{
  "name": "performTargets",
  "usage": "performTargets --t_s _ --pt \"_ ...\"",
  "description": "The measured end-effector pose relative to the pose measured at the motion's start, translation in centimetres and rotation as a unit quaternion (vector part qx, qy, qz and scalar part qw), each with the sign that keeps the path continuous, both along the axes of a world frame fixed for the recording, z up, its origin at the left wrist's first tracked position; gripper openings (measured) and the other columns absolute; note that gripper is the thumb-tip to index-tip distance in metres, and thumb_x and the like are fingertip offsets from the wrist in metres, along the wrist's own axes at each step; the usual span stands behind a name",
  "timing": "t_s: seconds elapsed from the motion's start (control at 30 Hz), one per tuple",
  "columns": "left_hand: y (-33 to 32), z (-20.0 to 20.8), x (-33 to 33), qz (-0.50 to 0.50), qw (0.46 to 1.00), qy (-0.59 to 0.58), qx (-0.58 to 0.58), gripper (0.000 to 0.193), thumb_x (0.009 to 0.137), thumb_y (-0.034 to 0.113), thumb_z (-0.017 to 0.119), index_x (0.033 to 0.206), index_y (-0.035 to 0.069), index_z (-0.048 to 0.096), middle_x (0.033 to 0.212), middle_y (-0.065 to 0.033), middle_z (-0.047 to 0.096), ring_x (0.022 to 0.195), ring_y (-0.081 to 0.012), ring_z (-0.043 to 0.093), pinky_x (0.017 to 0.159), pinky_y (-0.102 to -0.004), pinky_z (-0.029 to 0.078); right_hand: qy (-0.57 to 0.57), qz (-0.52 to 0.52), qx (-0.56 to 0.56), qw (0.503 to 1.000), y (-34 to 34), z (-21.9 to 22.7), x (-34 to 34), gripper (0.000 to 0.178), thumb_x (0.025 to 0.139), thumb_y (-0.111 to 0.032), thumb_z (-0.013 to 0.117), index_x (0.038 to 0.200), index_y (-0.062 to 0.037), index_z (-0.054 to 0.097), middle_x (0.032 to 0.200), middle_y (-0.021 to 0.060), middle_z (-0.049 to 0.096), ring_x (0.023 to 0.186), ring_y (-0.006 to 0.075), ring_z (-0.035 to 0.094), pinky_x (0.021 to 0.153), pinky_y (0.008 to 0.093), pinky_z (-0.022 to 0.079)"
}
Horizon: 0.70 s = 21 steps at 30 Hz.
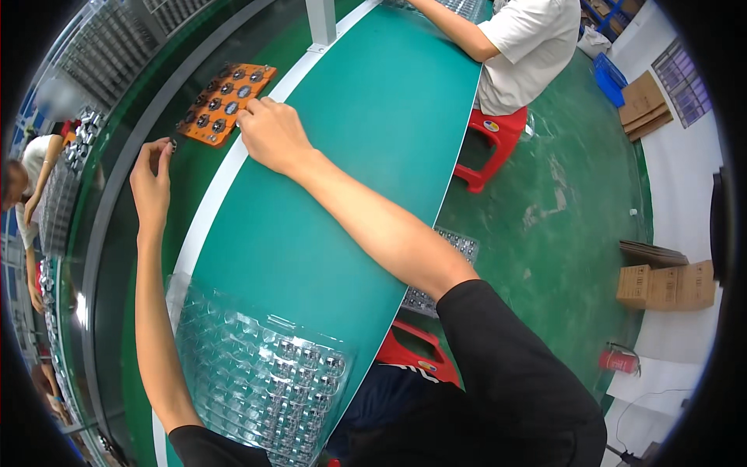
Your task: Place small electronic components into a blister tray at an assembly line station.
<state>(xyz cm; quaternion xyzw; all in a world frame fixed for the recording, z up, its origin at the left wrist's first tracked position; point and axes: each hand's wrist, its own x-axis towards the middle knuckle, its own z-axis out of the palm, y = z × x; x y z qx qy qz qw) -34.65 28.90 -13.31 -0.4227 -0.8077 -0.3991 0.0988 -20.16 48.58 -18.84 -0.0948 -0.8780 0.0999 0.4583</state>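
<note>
My left hand [150, 183] is over the green belt [117, 233], thumb and fingertips pinching a small dark metallic part [173, 145]; its exact kind is too small to tell. Just beyond it on the belt lies an orange tray [208, 138], its round recesses holding several dark metallic round parts. My right hand [272, 134] reaches across the white rail, fingers closed at the tray's near right edge. A clear plastic blister tray [226, 331] rests on the green tabletop [350, 124] near my left forearm. Several small metallic parts fill its right-hand side.
A metal post [320, 23] stands on the white rail [204, 204]. At the table's far end a person [529, 54] sits on a red stool [498, 140]. Other workers are across the belt. Cardboard boxes [665, 286] and a fire extinguisher [618, 359] are at the right wall.
</note>
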Motion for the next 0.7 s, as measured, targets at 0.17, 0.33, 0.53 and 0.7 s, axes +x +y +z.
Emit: performTargets --t_s 0.17,0.33,0.53,0.7 --pt "0.9 -1.4 -3.8 0.041 0.998 0.006 -0.056 0.025 0.1 0.024 0.061 0.107 0.0 0.067 0.094 -0.0081 0.071 0.085 -0.015 0.064 0.078 -0.0296 0.05 -0.016 0.002 -0.038 0.999 0.0 -0.3 -0.2 0.012 0.076 -0.007 0.065 0.087 -0.0043 0.069 0.086 0.0115 0.066 0.088 0.0301 0.066 0.074 0.0432 0.055" --pt "2.5 -2.3 -5.2 0.012 0.999 -0.026 -0.022 0.023 0.097 0.019 0.065 0.101 -0.003 0.064 0.086 -0.0094 0.068 0.08 -0.014 0.063 0.072 -0.0281 0.049 -0.016 0.01 -0.055 0.998 -0.3 0.3 0.6 0.007 0.083 -0.01 0.066 0.087 -0.0049 0.069 0.085 0.0085 0.064 0.086 0.0281 0.065 0.074 0.0412 0.054" --pt "2.9 -1.6 -6.6 0.0 1.0 0.012 -0.021 0.023 0.097 0.018 0.064 0.102 -0.004 0.063 0.09 -0.0132 0.07 0.083 -0.0202 0.068 0.077 -0.0323 0.051 -0.024 0.019 -0.063 0.998 -0.8 0.7 0.4 0.005 0.083 -0.007 0.066 0.086 -0.0045 0.069 0.084 0.0079 0.064 0.084 0.0268 0.065 0.073 0.0398 0.054" --pt "3.5 -1.3 -7.6 0.029 0.997 0.0 -0.073 0.02 0.095 0.015 0.064 0.102 -0.004 0.063 0.089 -0.0161 0.071 0.083 -0.0211 0.069 0.077 -0.0334 0.051 -0.024 0.018 -0.062 0.998 -0.5 0.7 0.4 0.005 0.082 -0.007 0.067 0.087 -0.0047 0.069 0.084 0.0077 0.064 0.084 0.0269 0.064 0.073 0.0398 0.054"
